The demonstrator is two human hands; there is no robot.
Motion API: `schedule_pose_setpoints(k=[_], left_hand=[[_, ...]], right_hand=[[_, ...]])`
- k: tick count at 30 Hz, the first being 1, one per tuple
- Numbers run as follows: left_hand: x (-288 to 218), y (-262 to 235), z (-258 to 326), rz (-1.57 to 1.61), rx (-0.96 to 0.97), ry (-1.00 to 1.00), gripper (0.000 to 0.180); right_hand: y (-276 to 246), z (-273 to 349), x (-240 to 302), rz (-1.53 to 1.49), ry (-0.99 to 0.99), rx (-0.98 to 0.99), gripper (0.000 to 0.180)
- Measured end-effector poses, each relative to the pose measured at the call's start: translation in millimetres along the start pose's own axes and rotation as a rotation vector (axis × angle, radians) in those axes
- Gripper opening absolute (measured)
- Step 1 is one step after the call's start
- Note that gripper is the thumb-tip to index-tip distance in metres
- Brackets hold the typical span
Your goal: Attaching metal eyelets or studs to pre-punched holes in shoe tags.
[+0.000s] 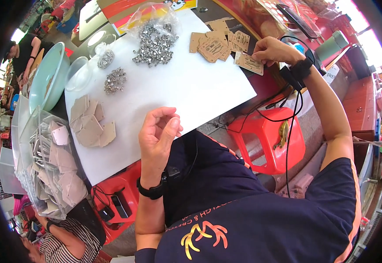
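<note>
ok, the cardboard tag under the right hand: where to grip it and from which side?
Judging by its pose, take the cardboard tag by its free near-right edge, pinched thumb over, finger under. It lies flat on the white sheet, jutting past the sheet's edge, so a finger can get beneath there. The right hand already rests on its far end; the tag pile crowds the left side.

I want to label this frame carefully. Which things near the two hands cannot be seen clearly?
- Head view: anything pinched in the left hand is too small to tell.
- Right hand: its fingertips cover part of the brown card.
- Metal pieces: too small to identify, partly under a clear bag.
</note>
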State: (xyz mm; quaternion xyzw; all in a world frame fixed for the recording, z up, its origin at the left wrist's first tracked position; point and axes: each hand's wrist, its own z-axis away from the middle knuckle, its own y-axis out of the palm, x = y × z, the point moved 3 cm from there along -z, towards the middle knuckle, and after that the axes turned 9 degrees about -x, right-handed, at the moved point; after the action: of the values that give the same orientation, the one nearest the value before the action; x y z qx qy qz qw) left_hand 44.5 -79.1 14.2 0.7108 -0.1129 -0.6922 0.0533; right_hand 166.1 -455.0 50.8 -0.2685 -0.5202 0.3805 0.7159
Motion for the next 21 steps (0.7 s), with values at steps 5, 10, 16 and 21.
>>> schedule_pose_setpoints(k=[5, 10, 16, 21], left_hand=[[4, 0, -1, -0.004, 0.021, -0.004, 0.021], [3, 2, 0, -0.027, 0.015, 0.005, 0.021], [1, 1, 1, -0.029, 0.018, 0.017, 0.021], [2, 3, 1, -0.043, -0.006, 0.023, 0.022]], right_hand=[[-2, -6, 9, 0.102, 0.018, 0.027, 0.022], [-3, -13, 14, 0.209, -0.029, 0.054, 0.020], [-1, -16, 20, 0.266, -0.011, 0.051, 0.017], [0, -20, 19, 0.332, -0.037, 0.045, 0.016]])
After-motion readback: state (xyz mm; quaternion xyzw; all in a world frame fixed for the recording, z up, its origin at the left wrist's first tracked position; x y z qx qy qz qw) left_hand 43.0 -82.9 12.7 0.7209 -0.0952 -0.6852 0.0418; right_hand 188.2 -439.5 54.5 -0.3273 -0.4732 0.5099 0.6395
